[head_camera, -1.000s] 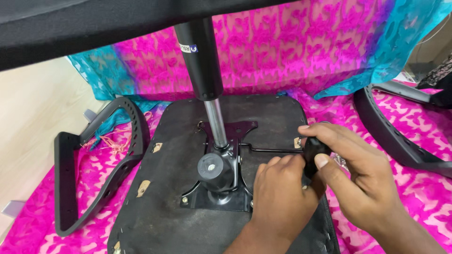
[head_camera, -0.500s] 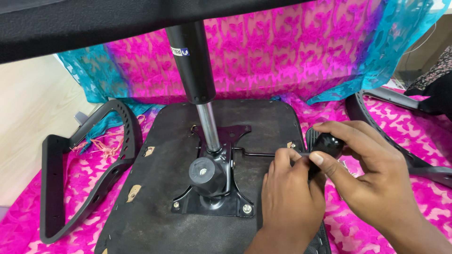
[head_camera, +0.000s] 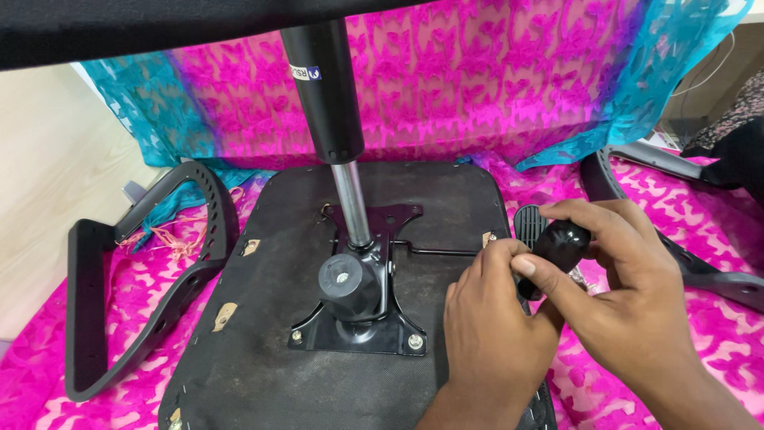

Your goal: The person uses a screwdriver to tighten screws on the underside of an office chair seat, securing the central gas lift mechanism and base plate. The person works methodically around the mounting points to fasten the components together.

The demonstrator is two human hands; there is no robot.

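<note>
lever knob (head_camera: pixel 557 247) | glossy black, rounded | tilted, at seat's right edge

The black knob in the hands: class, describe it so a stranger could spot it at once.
Find the upturned chair seat on the pink cloth. At its right edge, both hands meet. The right hand wraps a glossy, rounded black knob, unlike the matte armrest far left.

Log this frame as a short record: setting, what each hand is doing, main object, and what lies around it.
setting: pink and teal patterned cloth spread under the work
main object: upturned black chair seat base with metal mechanism plate and gas cylinder
left hand: rests on the seat base, fingertips at the lever rod
right hand: grips a black knob handle at the lever's end
around: black armrest at left, another armrest at right
</note>
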